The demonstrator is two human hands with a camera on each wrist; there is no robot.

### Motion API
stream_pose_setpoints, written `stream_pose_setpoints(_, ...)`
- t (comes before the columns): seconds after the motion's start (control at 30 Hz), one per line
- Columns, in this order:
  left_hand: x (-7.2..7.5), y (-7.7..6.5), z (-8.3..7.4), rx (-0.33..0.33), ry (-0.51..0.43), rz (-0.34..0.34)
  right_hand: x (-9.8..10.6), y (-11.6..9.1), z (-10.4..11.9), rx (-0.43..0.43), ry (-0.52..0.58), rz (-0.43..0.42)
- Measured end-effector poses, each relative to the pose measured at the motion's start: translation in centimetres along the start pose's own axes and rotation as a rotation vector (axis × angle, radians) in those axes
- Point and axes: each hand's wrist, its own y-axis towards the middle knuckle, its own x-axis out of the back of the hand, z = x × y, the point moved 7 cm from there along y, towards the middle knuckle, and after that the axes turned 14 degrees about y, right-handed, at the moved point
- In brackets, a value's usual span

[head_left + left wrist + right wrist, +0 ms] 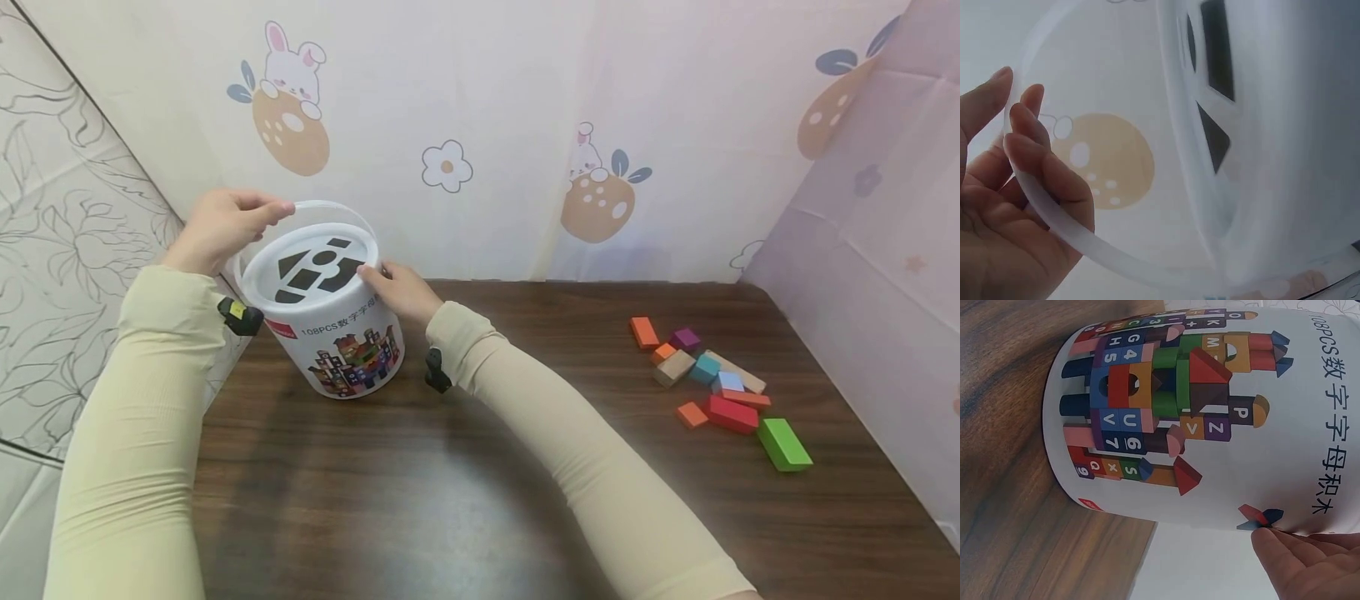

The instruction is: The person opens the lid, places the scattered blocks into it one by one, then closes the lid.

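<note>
A white toy bucket (341,354) stands on the brown table (465,500), on the left side, near the back wall. It has a picture of a block castle on its front. Its lid (309,262) is on, and the lid has dark holes in different shapes.

The left hand (227,223) pinches the clear handle (1116,259) between its thumb and fingers, with only a thin gap for the strap. The handle is up over the lid. The right hand (405,292) grips the side of the bucket close to the top edge. Its thumb is near the lid, and its other fingers are mostly hidden behind, so I can't tell how far they curl.

Well apart from the bucket, on the right side of the table, there are bright blocks (705,368). The green block (783,444) is closest to the person.

I think this is the step of getting a good hold on the bucket. The next move seems to call for keeping the right hand firm, so the bucket doesn't tip, while the left hand moves the handle gently.
</note>
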Motion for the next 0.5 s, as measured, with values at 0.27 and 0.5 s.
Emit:
stream_pose_setpoints(0.27,-0.3,-0.6,-1.8,-0.018,0.000,-0.036,0.0,0.1,-0.2,-0.007,0.010,-0.006)
stream_pose_setpoints(0.5,-0.8,-0.9,-2.5,-0.018,-0.034,-0.067,0.4,-0.3,-0.2,-0.023,0.024,-0.010)
